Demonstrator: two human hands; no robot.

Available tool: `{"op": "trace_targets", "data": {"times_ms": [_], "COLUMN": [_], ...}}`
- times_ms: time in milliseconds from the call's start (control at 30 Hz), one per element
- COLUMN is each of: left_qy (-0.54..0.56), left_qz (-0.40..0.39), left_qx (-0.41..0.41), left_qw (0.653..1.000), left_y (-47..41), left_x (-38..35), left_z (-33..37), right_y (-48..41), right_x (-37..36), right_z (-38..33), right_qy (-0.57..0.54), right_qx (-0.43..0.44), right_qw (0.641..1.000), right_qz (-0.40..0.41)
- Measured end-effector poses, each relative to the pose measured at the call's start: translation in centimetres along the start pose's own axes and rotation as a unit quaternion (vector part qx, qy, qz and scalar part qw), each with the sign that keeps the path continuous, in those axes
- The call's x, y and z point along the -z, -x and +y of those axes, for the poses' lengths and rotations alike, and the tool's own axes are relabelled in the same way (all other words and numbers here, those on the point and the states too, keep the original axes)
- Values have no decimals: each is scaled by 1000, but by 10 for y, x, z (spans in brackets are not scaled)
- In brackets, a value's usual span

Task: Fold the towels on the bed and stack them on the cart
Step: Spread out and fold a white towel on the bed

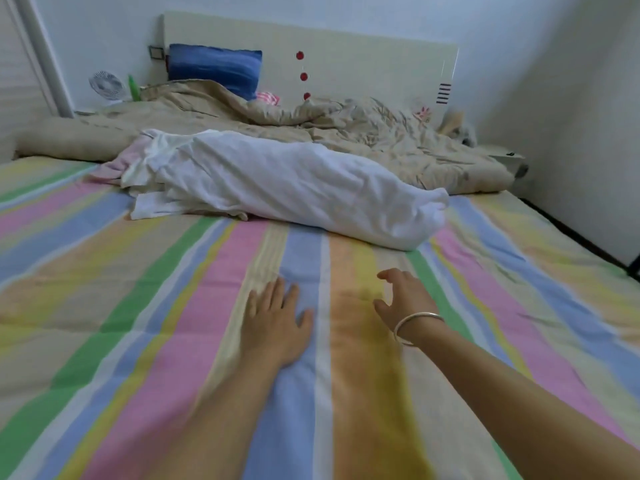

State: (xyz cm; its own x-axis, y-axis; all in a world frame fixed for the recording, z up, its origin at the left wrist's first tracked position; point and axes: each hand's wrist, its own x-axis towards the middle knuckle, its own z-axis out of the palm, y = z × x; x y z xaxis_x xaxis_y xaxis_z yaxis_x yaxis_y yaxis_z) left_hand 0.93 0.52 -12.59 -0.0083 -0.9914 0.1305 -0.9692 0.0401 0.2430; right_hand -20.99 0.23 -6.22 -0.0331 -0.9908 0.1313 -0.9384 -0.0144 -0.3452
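A heap of white towels (277, 188) lies crumpled across the middle of the bed, with a pale pink one (114, 166) sticking out at its left end. My left hand (277, 320) rests flat on the striped sheet, fingers spread, well short of the heap. My right hand (405, 299), a silver bangle on its wrist, hovers just above the sheet with fingers apart and curled, holding nothing. Both hands are a little nearer to me than the towels. No cart is in view.
The striped sheet (138, 323) covers the bed. A rumpled beige quilt (311, 123) and a blue pillow (214, 69) lie by the headboard (363, 60). A small fan (105, 84) and green bottle (133, 88) stand at the back left. A wall runs along the right.
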Motion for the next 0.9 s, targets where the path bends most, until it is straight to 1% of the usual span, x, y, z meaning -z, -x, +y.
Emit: {"op": "trace_targets", "data": {"times_ms": [100,167,267,300,367,467,500,567,633,667,733,833,867,900], "left_qy": [-13,-12,-20,-20,-23,-19,-17,-9,-4,-5,2,29,53,106], "left_qz": [75,94,124,122,129,141,144,147,151,151,146,154,167,176], "left_qx": [2,-5,-6,-4,-10,-10,-10,-10,-9,-9,-6,-14,-17,-7], "left_qw": [997,995,992,992,991,990,989,989,989,988,989,988,984,979], "left_y": [-2,-4,-6,-7,-7,-8,-8,-9,-10,-10,-9,-7,-3,-3], "left_x": [-21,-27,-30,-32,-34,-34,-34,-33,-35,-34,-31,-26,-20,-19], "left_z": [-1,-4,-3,-4,-4,-4,-4,-3,-3,-3,-2,0,0,-3], "right_y": [-55,-94,-162,-185,-224,-251,-250,-236,-211,-193,-152,-81,-57,-38], "right_x": [1,2,15,18,26,18,14,8,2,0,-11,-29,-27,-26], "right_z": [17,19,13,10,7,10,10,5,-2,-7,-18,-30,-35,-38], "right_qy": [20,49,106,113,107,120,130,143,133,124,124,129,127,129], "right_qx": [23,39,36,28,-17,-78,-81,-67,-16,23,98,201,219,233], "right_qw": [999,996,984,981,978,979,978,971,969,972,977,969,967,964], "right_qz": [32,64,136,153,178,143,145,182,207,199,142,64,40,16]}}
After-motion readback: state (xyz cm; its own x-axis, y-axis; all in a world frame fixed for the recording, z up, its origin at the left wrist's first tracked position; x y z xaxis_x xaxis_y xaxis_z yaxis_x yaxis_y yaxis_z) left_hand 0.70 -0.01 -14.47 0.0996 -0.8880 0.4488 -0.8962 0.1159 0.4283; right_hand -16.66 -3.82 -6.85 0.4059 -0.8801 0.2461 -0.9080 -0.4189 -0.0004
